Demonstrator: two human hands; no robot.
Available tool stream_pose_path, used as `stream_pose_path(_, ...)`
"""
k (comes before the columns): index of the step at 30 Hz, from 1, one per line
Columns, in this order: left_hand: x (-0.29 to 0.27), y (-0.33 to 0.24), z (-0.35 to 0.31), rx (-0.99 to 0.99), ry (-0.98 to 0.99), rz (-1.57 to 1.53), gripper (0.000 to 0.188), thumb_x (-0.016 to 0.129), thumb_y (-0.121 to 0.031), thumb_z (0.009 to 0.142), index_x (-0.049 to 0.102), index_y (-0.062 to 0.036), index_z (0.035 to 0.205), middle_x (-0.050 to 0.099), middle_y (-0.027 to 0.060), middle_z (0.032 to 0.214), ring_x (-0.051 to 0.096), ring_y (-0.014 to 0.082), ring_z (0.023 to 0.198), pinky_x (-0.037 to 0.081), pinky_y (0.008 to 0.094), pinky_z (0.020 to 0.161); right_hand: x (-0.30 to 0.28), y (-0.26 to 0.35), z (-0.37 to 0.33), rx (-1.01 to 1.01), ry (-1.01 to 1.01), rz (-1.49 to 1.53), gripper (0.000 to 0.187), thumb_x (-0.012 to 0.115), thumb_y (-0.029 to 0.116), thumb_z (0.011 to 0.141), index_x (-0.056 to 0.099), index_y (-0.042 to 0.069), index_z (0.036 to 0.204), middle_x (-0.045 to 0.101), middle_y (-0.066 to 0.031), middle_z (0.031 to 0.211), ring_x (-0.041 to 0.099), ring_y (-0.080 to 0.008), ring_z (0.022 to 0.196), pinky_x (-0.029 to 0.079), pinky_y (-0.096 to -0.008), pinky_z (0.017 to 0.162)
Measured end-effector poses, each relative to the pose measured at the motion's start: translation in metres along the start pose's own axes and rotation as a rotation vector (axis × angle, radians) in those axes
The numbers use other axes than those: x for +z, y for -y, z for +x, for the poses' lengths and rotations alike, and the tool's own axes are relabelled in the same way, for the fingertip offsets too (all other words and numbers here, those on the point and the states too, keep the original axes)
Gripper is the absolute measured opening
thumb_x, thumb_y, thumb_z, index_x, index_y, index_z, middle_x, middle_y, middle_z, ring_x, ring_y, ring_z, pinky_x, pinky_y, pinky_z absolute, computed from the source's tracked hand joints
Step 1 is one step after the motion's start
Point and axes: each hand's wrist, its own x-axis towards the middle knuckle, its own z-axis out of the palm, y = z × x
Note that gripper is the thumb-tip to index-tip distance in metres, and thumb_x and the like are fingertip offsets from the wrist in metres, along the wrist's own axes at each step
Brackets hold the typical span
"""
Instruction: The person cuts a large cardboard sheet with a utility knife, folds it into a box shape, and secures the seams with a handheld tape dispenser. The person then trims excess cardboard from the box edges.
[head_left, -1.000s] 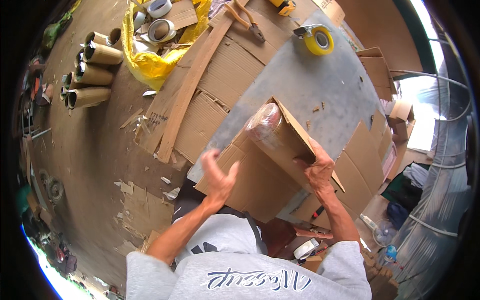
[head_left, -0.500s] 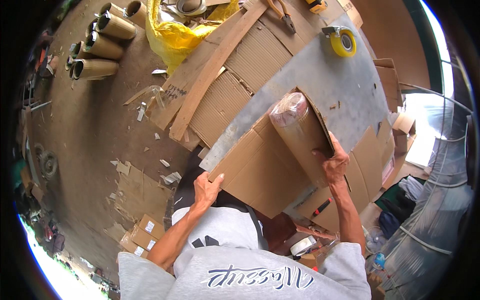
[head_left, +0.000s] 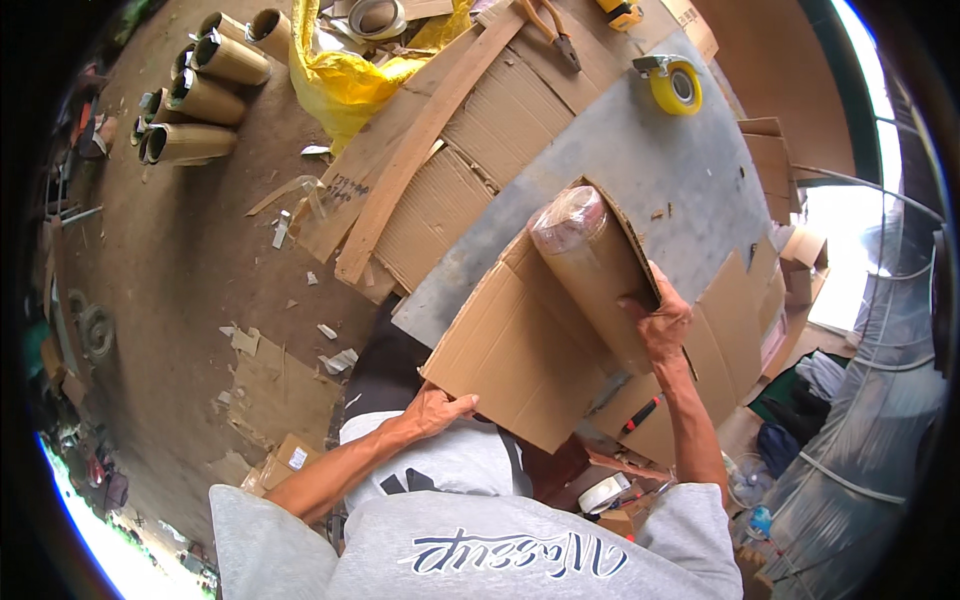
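In the head view, your left grip (head_left: 432, 410) pinches the near corner of the creased cardboard sheet (head_left: 520, 350); your right grip (head_left: 664, 318) clasps its upturned flap beside the film-ended brown cylinder (head_left: 600, 275). Beyond, the smooth, straight-edged tabletop (head_left: 620, 150) gives room toward the yellow tape roll (head_left: 658, 96).

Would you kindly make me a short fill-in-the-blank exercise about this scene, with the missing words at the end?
1. The left hand holds a folded sheet made of ____.
2. The right hand grips the sheet's raised flap, its ____ on the side facing the tube.
3. The tape roll on the grey tabletop is coloured ____.
4. The orange-handled hand tool is a pair of ____.

Missing words: cardboard; thumb; yellow; pliers.
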Motion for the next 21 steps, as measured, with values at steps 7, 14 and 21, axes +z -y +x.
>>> stream_pose_path(7, 0.091, -0.138, 0.075, 0.416, -0.062, 0.020, 0.026, 0.068, -0.020, 0.094, 0.069, 0.0058, 0.098, 0.072, 0.0113, 0.088, 0.068, 0.0197, 0.085, 0.053, 0.0360, 0.076, -0.011, -0.019, -0.016, -0.062, 0.210, 0.024, 0.079, 0.090, 0.022, 0.073, 0.057, -0.001, 0.140, 0.061, -0.0263, 0.137, 0.061, -0.0382, 0.126, 0.050, -0.0416, 0.105)
stream_pose_path(14, 0.091, -0.158, 0.135, 0.577, 0.048, 0.029, 0.019, 0.069, -0.009, 0.092, 0.064, 0.0051, 0.104, 0.072, 0.0125, 0.098, 0.070, 0.0168, 0.090, 0.057, 0.0334, 0.082, -0.012, 0.020, -0.023, 0.043, 0.301, 0.121, 0.096, 0.091, 0.018, 0.068, 0.043, -0.004, 0.148, 0.058, -0.0271, 0.138, 0.059, -0.0432, 0.127, 0.049, -0.0441, 0.106)
stream_pose_path(21, -0.009, -0.172, 0.170, 0.812, -0.258, 0.269, 0.057, 0.077, -0.034, 0.088, 0.059, -0.0009, 0.131, 0.060, 0.0158, 0.127, 0.060, 0.0278, 0.117, 0.048, 0.0386, 0.101, 0.000, 0.014, -0.033, -0.053, 0.193, 0.043, 0.080, 0.082, 0.005, 0.070, 0.051, -0.003, 0.143, 0.058, -0.0258, 0.141, 0.059, -0.0400, 0.130, 0.047, -0.0431, 0.109)
